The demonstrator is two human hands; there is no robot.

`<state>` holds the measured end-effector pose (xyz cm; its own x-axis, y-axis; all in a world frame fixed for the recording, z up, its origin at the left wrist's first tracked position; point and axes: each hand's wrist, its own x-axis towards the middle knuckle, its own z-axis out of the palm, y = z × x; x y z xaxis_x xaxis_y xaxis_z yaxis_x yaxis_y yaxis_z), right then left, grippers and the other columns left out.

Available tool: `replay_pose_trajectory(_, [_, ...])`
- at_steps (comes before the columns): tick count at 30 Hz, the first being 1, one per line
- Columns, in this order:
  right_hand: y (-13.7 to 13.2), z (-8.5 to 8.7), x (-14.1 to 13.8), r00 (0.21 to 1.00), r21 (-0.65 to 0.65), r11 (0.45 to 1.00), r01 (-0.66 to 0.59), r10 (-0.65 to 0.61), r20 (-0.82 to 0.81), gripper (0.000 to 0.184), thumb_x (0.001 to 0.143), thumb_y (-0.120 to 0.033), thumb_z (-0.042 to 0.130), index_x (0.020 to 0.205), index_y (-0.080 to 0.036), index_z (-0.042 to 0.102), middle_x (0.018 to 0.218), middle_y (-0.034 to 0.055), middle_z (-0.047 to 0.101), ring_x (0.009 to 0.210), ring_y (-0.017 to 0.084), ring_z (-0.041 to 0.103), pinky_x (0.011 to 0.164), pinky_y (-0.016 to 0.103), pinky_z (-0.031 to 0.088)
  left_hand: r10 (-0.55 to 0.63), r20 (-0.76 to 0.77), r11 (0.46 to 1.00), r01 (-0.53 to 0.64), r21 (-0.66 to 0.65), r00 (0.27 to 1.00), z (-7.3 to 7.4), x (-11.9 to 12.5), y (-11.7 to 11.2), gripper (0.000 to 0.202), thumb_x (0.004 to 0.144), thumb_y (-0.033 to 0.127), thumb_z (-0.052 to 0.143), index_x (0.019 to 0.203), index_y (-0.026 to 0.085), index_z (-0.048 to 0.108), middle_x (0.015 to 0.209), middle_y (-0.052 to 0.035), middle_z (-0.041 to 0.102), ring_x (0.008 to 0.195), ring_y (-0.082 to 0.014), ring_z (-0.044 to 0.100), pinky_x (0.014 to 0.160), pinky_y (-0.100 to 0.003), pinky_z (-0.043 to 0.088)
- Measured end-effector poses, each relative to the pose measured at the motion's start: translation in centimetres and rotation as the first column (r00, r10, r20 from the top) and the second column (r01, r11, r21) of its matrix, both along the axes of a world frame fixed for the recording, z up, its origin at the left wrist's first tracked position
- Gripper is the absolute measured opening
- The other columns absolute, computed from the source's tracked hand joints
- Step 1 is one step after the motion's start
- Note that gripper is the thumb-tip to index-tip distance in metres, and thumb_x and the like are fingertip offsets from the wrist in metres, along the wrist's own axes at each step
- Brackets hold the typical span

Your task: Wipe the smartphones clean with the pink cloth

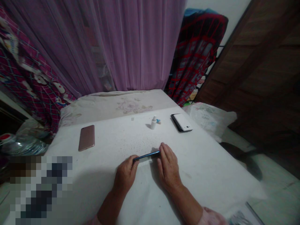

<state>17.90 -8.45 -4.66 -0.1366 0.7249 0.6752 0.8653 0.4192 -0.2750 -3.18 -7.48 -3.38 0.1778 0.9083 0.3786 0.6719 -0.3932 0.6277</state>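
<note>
Between my two hands is a thin dark-blue smartphone, seen nearly edge-on just above the white table. My left hand grips its left end, thumb and fingers closed on it. At the other end my right hand holds the phone with the fingers close together. Its screen and back cannot be made out from this angle. Beyond the hands stands a small white spray bottle, with a little blue-and-tan item right behind it.
A rose-gold phone lies at the left. On the right, a white phone rests on a black one. A tiny pale square is near the flowered cloth. A plastic bag hangs beside the right edge.
</note>
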Motion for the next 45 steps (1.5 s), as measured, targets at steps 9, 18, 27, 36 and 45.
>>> replay_pose_trajectory(9, [-1.2, 1.0, -4.5, 0.994, 0.011, 0.994, -0.106, 0.106, -0.010, 0.061, 0.095, -0.016, 0.041, 0.154, -0.015, 0.023, 0.145, 0.0182, 0.049, 0.139, 0.031, 0.038, 0.108, 0.057, 0.037, 0.011, -0.025, 1.000, -0.011, 0.006, 1.000, -0.2, 0.0, 0.1, 0.024, 0.097, 0.033, 0.042, 0.103, 0.023, 0.063, 0.084, -0.0029, 0.075, 0.073, -0.0174, 0.072, 0.069, -0.026, 0.056])
replay_pose_trajectory(18, [-1.7, 1.4, -7.6, 0.979, -0.013, 0.980, -0.201, 0.201, 0.022, 0.057, 0.094, -0.015, 0.040, 0.150, -0.008, 0.031, 0.144, 0.0177, 0.051, 0.138, 0.028, 0.039, 0.111, 0.052, 0.035, -0.012, -0.016, 1.000, 0.011, -0.028, 1.000, -0.5, -0.3, 0.2, 0.030, 0.095, 0.025, 0.037, 0.107, 0.024, 0.065, 0.091, -0.0045, 0.076, 0.081, -0.0190, 0.073, 0.070, -0.027, 0.057])
replay_pose_trajectory(27, [-0.8, 1.1, -4.8, 0.985, 0.023, 0.986, -0.163, 0.161, 0.062, 0.056, 0.096, -0.014, 0.041, 0.151, -0.012, 0.032, 0.142, 0.0163, 0.054, 0.136, 0.027, 0.043, 0.108, 0.051, 0.039, -0.018, -0.028, 1.000, 0.019, 0.017, 0.999, -0.5, -0.2, 0.2, 0.024, 0.096, 0.029, 0.043, 0.106, 0.023, 0.064, 0.091, -0.0035, 0.076, 0.081, -0.0168, 0.072, 0.073, -0.024, 0.055])
replay_pose_trajectory(36, [0.2, 0.2, -1.6, 0.999, 0.011, 0.999, -0.046, 0.046, -0.014, 0.060, 0.097, -0.014, 0.044, 0.154, -0.017, 0.026, 0.146, 0.0184, 0.047, 0.139, 0.031, 0.039, 0.105, 0.056, 0.045, -0.006, -0.045, 0.997, 0.009, 0.076, 0.999, -0.3, 0.0, 0.1, 0.024, 0.097, 0.032, 0.043, 0.098, 0.022, 0.065, 0.073, -0.0007, 0.071, 0.062, -0.0154, 0.068, 0.062, -0.022, 0.052])
replay_pose_trajectory(45, [1.3, -0.1, -1.4, 0.982, 0.009, 1.000, 0.016, -0.014, -0.190, 0.056, 0.098, -0.018, 0.041, 0.153, -0.022, 0.028, 0.148, 0.0169, 0.044, 0.139, 0.032, 0.039, 0.105, 0.062, 0.045, -0.010, -0.050, 0.996, 0.015, 0.087, 0.999, -0.7, 0.0, 0.1, 0.024, 0.096, 0.032, 0.044, 0.099, 0.021, 0.065, 0.075, -0.0018, 0.072, 0.066, -0.0160, 0.069, 0.061, -0.022, 0.052])
